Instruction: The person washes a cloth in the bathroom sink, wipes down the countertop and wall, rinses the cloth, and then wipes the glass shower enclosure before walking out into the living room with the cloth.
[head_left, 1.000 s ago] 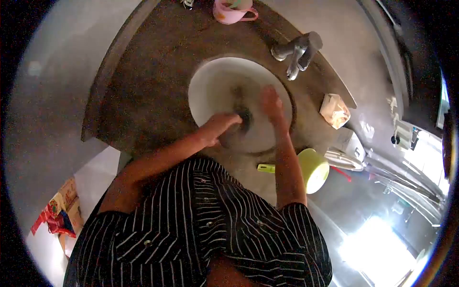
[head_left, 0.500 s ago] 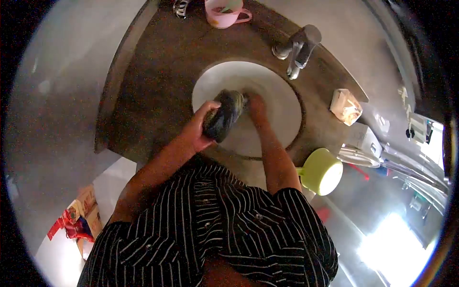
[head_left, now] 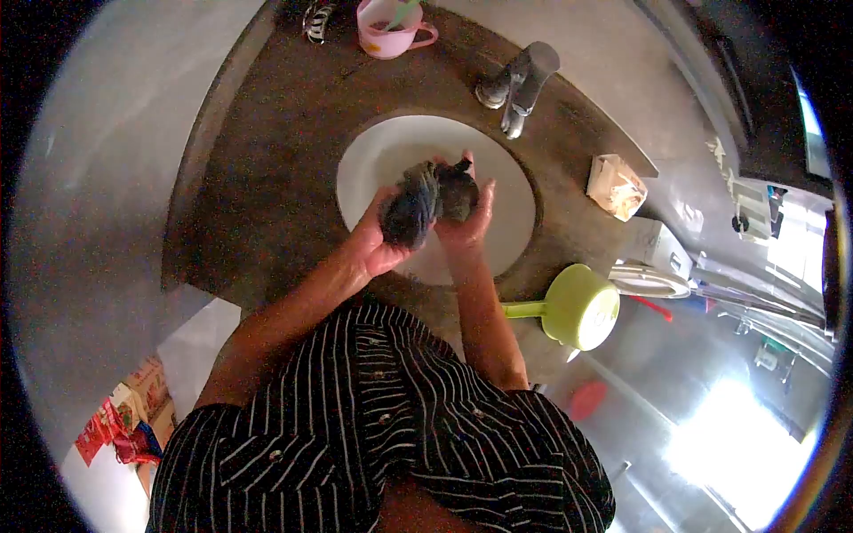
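A dark, bunched wet-looking cloth (head_left: 410,209) is held above the white oval sink (head_left: 369,155). My left hand (head_left: 377,242) wraps around its bluish-grey left part from below. My right hand (head_left: 469,229) is turned palm up under a darker bunched part, with its thumb and fingertips showing around it. Whether the two parts are one cloth or two separate pieces, I cannot tell. The two bundles touch between my hands. Some of my left fingers are hidden behind the cloth.
A metal faucet (head_left: 524,84) stands behind the sink. On the brown counter (head_left: 267,151) are a pink mug (head_left: 384,40) and a clear container (head_left: 617,188). A green dipper (head_left: 577,306) is at the right, its handle near my right forearm.
My right hand has come up out of the bowl and turned palm up, now cupping dark cloth beside my left hand. The view has shifted slightly, moving the surroundings leftward.
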{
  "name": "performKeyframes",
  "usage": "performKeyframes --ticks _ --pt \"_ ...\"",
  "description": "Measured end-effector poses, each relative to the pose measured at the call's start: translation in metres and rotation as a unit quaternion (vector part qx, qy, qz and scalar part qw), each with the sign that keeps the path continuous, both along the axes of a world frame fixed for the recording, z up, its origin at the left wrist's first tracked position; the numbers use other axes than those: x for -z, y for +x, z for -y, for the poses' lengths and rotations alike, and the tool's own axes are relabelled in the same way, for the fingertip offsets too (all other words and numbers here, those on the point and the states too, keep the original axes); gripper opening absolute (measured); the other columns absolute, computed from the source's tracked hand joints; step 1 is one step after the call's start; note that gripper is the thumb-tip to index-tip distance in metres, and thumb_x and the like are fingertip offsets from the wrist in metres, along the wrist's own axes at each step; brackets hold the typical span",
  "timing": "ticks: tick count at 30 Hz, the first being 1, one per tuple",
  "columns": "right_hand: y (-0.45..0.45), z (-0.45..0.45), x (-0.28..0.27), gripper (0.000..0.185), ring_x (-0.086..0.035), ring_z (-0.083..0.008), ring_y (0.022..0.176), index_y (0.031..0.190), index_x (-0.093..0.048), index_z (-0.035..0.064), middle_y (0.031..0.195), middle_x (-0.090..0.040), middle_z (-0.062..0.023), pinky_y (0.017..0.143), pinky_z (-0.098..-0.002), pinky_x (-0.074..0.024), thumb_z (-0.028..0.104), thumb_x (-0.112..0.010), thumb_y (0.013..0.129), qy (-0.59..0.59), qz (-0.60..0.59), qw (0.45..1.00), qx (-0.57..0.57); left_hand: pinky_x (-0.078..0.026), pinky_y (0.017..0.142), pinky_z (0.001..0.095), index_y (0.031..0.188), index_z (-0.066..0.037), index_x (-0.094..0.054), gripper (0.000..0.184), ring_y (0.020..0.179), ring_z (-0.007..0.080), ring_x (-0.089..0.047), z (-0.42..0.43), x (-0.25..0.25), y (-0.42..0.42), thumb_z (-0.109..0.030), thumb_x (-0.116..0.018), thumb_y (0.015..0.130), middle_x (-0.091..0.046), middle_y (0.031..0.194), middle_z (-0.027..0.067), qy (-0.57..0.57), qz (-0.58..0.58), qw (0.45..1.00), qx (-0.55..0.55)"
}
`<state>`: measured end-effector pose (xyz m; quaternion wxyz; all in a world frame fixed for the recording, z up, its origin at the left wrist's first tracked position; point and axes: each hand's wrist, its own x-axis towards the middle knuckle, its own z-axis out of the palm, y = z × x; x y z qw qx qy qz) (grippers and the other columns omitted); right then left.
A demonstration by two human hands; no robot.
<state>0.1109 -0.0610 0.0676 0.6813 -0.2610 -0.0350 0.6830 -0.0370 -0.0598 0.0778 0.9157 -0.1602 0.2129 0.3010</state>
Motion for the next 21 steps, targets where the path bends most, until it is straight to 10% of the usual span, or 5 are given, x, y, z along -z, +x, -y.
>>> performKeyframes --ticks 3,11,14,15,21 --pt "0.014 -0.008 -0.011 0.033 -0.058 -0.0215 0.089 0.108 -0.052 0.0078 0.099 -0.059 -0.0078 0.078 -0.0352 -0.0484 0.019 -0.065 0.080 -0.029 0.168 0.981 -0.095 -0.053 0.068 0.0320 0.108 -0.009 -0.058 0.041 0.084 0.0186 -0.062 0.001 0.003 0.000 -0.044 -0.057 0.085 -0.064 0.096 0.0064 0.065 -0.038 0.996 0.051" --pt "0.020 -0.028 -0.037 0.012 -0.059 -0.0173 0.069 0.073 -0.055 0.0057 0.076 -0.061 -0.0062 0.059 -0.0324 -0.0494 0.011 -0.065 0.077 0.028 0.535 0.817 -0.213 -0.046 0.060 0.0267 0.099 -0.010 -0.063 0.038 0.069 0.0113 -0.059 0.000 -0.008 0.017 -0.039 -0.070 0.075 -0.063 0.079 -0.0001 0.314 -0.327 0.843 0.288" --pt "0.039 -0.039 0.045 0.022 -0.061 -0.0234 0.072 0.078 -0.058 0.0052 0.079 -0.063 -0.0094 0.064 -0.0375 -0.0501 0.023 -0.070 0.072 0.091 0.817 0.505 -0.262 -0.046 0.062 0.0285 0.093 -0.009 -0.062 0.034 0.067 0.0111 -0.056 0.005 0.010 0.033 -0.036 -0.070 0.074 -0.061 0.076 0.0007 0.459 -0.430 0.738 0.247" --pt "0.043 -0.042 0.054 0.027 -0.062 -0.0251 0.073 0.079 -0.059 0.0051 0.080 -0.063 -0.0103 0.065 -0.0388 -0.0502 0.027 -0.072 0.071 0.077 0.855 0.439 -0.266 -0.049 0.076 0.0344 0.110 0.001 -0.056 0.063 0.087 0.0230 -0.062 0.006 0.018 0.038 -0.041 -0.073 0.065 -0.064 0.095 0.0117 0.492 -0.434 0.727 0.203" --pt "0.020 -0.026 -0.025 0.033 -0.060 -0.0261 0.079 0.088 -0.060 0.0043 0.084 -0.062 -0.0112 0.069 -0.0368 -0.0495 0.024 -0.074 0.065 -0.020 0.749 0.635 -0.187 -0.045 0.086 0.0378 0.121 0.001 -0.044 0.069 0.103 0.0311 -0.057 0.007 0.041 0.036 -0.038 -0.070 0.071 -0.059 0.105 0.0194 0.529 -0.475 0.666 0.228"
